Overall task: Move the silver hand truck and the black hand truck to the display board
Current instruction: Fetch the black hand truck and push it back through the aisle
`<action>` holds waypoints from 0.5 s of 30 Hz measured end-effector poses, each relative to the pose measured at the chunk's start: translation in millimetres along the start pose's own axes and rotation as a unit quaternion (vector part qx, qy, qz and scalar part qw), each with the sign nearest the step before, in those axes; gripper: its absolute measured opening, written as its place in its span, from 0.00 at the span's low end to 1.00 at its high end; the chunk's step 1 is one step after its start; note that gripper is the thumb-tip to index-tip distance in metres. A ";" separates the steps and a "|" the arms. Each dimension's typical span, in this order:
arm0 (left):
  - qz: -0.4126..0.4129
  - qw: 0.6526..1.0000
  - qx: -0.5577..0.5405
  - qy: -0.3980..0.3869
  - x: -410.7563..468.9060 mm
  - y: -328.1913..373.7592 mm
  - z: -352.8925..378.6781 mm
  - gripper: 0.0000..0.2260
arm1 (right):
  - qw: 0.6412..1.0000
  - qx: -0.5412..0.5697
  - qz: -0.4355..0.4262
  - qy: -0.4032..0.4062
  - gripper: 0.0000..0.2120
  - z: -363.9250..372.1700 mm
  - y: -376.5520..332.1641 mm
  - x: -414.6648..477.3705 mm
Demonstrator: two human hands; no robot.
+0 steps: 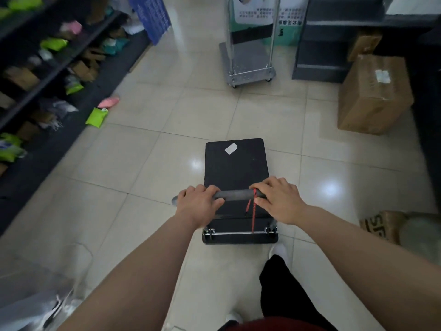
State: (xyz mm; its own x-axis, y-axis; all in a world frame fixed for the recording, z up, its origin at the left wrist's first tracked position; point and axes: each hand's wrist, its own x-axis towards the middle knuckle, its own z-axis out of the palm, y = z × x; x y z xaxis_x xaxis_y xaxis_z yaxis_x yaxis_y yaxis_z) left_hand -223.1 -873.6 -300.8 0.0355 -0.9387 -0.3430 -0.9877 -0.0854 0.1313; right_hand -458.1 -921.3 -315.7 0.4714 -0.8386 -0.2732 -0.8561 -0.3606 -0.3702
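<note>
Your fingers curl tight over the grey handle of the black truck. Your left hand grips the bar's left end and your right hand grips its right end, beside a red cord that is looped over the bar and hangs toward the truck's base. The black deck, with a white label near its far edge, stands on the tiled floor just ahead of your feet. Well beyond it, the silver truck stands against the green-and-white board, its upright handle in front of the panel. A cardboard box rests on the floor to the right. Shelves of packets line the left, with a green packet and a pink packet on the floor beside them.
</note>
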 end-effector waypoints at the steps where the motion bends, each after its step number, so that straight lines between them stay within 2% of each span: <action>1: -0.010 1.000 -0.001 -0.002 11.7 -1.2 -5.0 0.16 | 1.000 -0.007 -0.008 0.000 0.17 -5.2 2.6 15.5; 9: -0.081 0.996 -0.024 -0.003 101.7 -0.9 -40.7 0.15 | 0.997 -0.028 -0.064 -0.025 0.18 -54.7 33.5 133.0; 15: -0.099 0.995 -0.028 -0.008 166.3 -10.5 -64.1 0.15 | 0.996 -0.027 -0.075 -0.034 0.18 -81.1 42.8 203.4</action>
State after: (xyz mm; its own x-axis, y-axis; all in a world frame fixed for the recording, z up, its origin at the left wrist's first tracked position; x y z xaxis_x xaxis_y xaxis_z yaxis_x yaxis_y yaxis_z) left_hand -197.1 -1050.2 -299.7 0.2255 -0.8963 -0.3818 -0.9517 -0.2865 0.1106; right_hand -416.1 -1140.4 -315.0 0.6059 -0.7451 -0.2788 -0.7847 -0.5020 -0.3638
